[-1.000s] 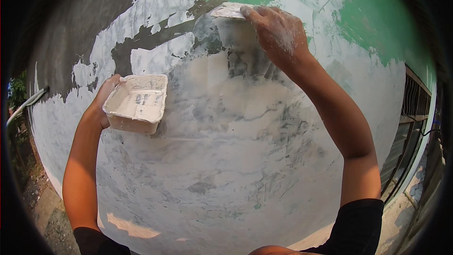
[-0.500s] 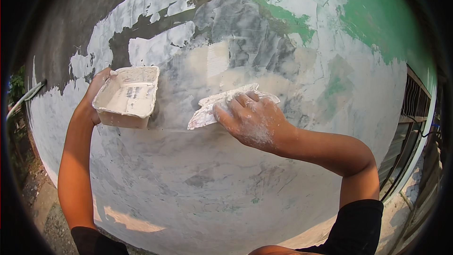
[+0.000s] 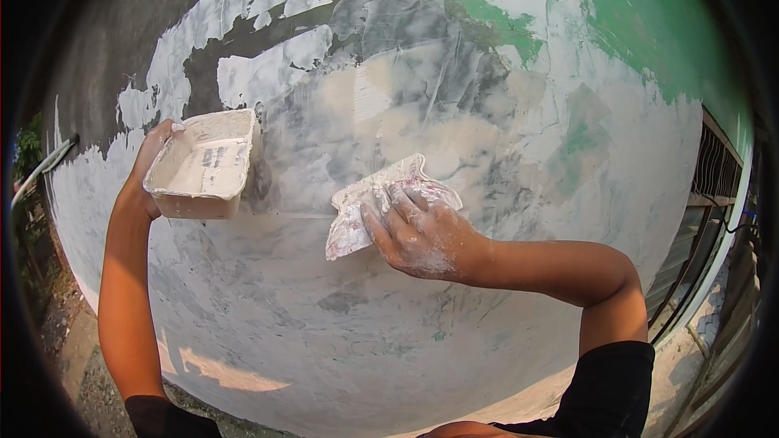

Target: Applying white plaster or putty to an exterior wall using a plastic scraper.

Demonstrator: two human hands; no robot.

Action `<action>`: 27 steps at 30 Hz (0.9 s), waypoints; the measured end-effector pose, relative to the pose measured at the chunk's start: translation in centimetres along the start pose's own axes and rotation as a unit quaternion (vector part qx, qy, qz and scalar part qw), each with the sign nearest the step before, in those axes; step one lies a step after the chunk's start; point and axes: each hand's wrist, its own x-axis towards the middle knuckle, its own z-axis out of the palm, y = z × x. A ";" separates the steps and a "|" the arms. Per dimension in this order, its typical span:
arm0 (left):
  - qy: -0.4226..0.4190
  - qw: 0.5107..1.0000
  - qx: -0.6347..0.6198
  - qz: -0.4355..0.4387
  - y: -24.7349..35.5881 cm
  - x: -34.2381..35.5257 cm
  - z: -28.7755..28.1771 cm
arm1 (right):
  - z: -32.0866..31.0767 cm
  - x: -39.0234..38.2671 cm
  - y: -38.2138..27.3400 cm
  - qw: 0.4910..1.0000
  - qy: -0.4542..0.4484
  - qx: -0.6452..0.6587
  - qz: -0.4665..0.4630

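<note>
My left hand [image 3: 152, 164] grips a rectangular white plastic tub [image 3: 200, 208] by its left side, thumb over the rim. The tub is tilted toward me, and pale putty coats its inner walls and bottom. In my right hand [image 3: 422, 235] is a putty spreader [image 3: 349, 231], a wide flat blade smeared with white putty. My fingers press over its face, and it lies at or very near the wall [image 3: 389, 300]; exact contact is hard to tell. A fresh cream-white patch [image 3: 370, 93] shows on the wall above the spreader.
Uneven white filler covers much of the wall, with dark grey paint [image 3: 105, 40] at upper left and green paint [image 3: 673, 24] at upper right. A barred window [image 3: 718, 158] is at the right edge. A pale pipe [image 3: 40, 170] sticks out at far left.
My right hand has moved slightly down and left with the spreader, which has turned to a steeper slant. My left hand and the tub have shifted a little to the left.
</note>
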 end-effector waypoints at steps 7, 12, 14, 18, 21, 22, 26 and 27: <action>0.000 1.000 0.028 -0.008 -0.1 -2.2 2.0 | -2.4 5.5 10.8 0.968 0.157 -0.118 0.155; 0.017 1.000 0.018 -0.010 -0.9 -1.3 2.2 | -0.5 6.4 14.3 0.941 0.167 -0.191 0.222; 0.016 1.000 0.008 -0.011 -1.2 -0.7 1.7 | 1.0 5.5 10.8 0.951 0.155 -0.193 0.185; -0.018 1.000 0.014 -0.005 -0.8 -1.4 -2.3 | 0.2 3.0 1.5 0.991 0.082 -0.053 0.088; -0.027 1.000 0.009 -0.010 -1.1 -0.3 -2.1 | -1.7 2.0 0.4 0.993 -0.041 0.050 0.100; -0.026 1.000 0.000 -0.007 -1.1 -0.3 -1.9 | -2.4 1.9 1.3 0.993 -0.042 0.043 0.106; -0.034 0.999 -0.013 -0.011 -1.0 -1.3 -1.3 | -4.5 2.5 9.9 0.955 0.147 -0.052 0.252; -0.039 0.999 -0.011 -0.011 -1.1 -1.6 -0.4 | -5.0 2.3 12.0 0.938 0.142 -0.082 0.306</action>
